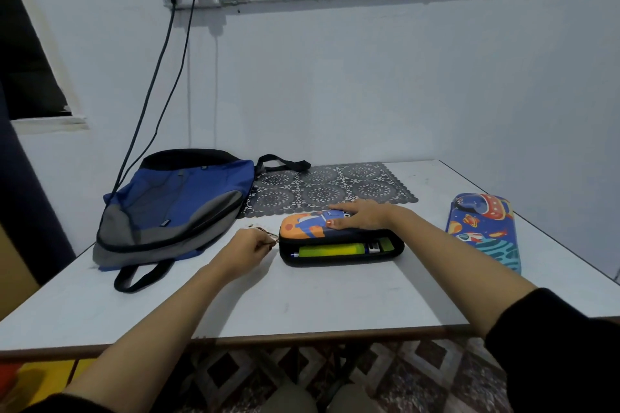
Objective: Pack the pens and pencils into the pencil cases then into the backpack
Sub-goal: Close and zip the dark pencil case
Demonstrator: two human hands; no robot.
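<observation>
Head view: left hand (250,246) pinches zip pull (272,240) at left end of pencil case (308,228) — lengthwise along near edge of table (302,305) (right hand (360,214) flat atop).

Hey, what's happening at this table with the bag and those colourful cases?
A person is working the zip of a cartoon-print pencil case on the white table. Their right hand lies flat on its lid, while the left hand pinches the zip pull at the case's left end. The case is partly open, with green and yellow pens showing inside. A space-print pencil case lies shut to the right, and a blue and grey backpack lies flat on the left.
</observation>
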